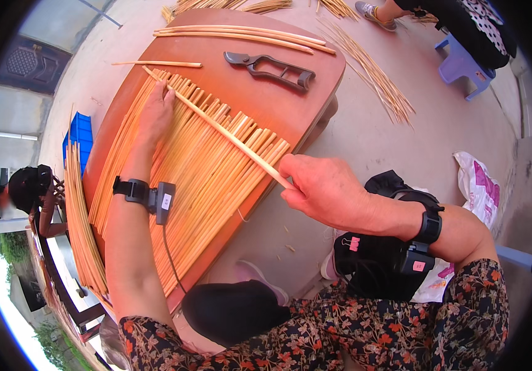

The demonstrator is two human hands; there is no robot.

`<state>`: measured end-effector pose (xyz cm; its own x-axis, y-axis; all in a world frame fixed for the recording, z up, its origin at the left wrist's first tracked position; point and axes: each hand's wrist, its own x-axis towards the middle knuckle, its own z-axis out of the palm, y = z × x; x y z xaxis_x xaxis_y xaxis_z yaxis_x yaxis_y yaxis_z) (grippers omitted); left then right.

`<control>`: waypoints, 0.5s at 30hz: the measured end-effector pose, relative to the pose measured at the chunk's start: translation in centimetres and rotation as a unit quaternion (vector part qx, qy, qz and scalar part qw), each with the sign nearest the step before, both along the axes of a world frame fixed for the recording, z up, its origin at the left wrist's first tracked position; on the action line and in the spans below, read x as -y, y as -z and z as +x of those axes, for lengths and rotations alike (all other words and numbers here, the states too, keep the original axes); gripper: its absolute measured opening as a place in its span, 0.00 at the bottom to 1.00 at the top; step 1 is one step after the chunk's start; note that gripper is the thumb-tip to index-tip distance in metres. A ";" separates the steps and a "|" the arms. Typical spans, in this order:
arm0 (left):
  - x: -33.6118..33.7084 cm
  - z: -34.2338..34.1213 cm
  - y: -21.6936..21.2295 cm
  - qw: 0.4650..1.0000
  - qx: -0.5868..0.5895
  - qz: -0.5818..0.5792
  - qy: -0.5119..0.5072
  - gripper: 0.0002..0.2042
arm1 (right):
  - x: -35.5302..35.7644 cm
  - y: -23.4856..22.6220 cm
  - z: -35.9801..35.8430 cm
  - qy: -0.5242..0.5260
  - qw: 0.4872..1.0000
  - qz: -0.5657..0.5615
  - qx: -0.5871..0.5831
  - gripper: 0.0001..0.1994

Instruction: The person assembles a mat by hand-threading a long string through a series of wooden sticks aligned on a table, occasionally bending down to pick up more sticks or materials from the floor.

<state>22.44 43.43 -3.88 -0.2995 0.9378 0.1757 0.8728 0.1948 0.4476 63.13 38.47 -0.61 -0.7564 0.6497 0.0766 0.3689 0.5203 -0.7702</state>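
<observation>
My right hand is closed round the near end of a long pale wooden stick. The stick slants up and left across the cut ends of many similar sticks, laid side by side on a reddish-brown table. At the far left end of that row, my left hand lies on the sticks, its thumb apart from its fingers and close to the slanting stick. Whether it touches that stick is hard to make out. Dark hand pruners lie beyond the row, near a short loose stick.
Several long sticks lie along the table's far side. A bundle of sticks leans at the left edge by a blue crate. More sticks lie on the floor. People sit nearby, one on a purple stool.
</observation>
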 end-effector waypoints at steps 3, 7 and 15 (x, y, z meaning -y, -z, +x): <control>-0.3 0.7 0.1 1.000 -0.006 -0.006 0.010 0.23 | -0.2 0.0 0.3 0.001 1.000 0.006 0.009 0.09; -0.3 1.0 -0.4 1.000 0.008 -0.013 0.009 0.23 | -1.0 -0.6 0.7 0.004 0.999 0.000 0.041 0.09; -0.3 1.0 -0.5 1.000 -0.010 -0.015 0.001 0.23 | -1.6 -1.8 0.7 0.002 0.997 -0.020 0.076 0.09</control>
